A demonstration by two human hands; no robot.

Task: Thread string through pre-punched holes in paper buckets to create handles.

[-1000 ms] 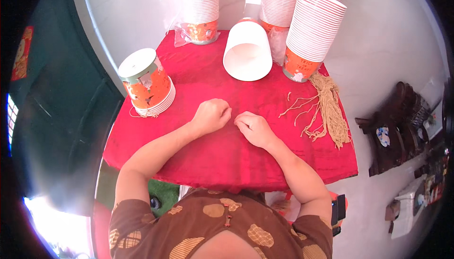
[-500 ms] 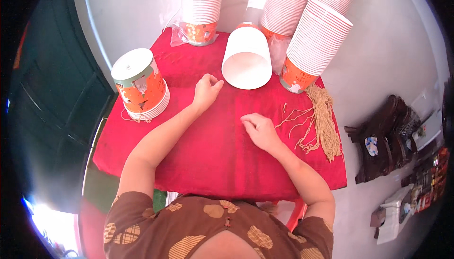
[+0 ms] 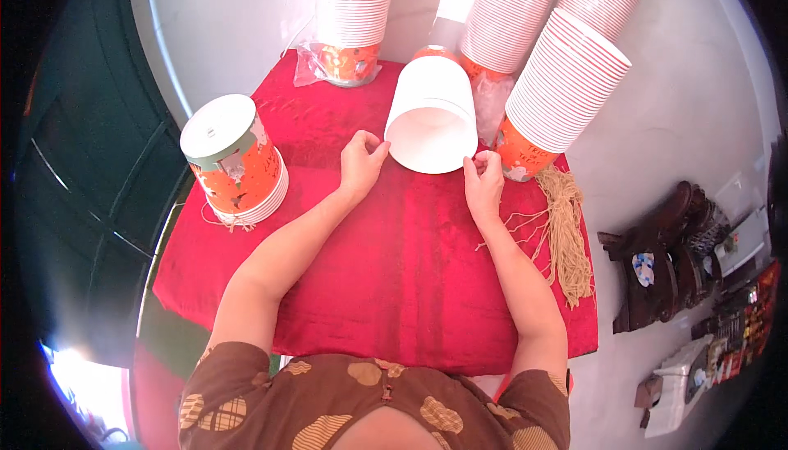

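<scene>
Nearest, the person's two forearms are reaching up from the lower edge across the red cloth covering the bench. The left hand is curling its fingers at the left edge of the rim of a white paper bucket, and the right hand is pinching at the rim's right edge; whether either grip is actually closing on the rim, I cannot tell. The bucket is lying on its side in the middle of the cloth, its open mouth facing the person.

It is looking light and thin-walled, so likely easy to dent if squeezed at the side; the rolled rim is probably the stiffest place to take hold, with one hand on each side.

To the right, one bundle of straw-coloured twine is lying on the cloth edge. To the left, one short stack of orange printed buckets is standing upside down. Farthest back, four tall stacks of nested buckets are standing or leaning: one in a clear bag and three at the right.
</scene>
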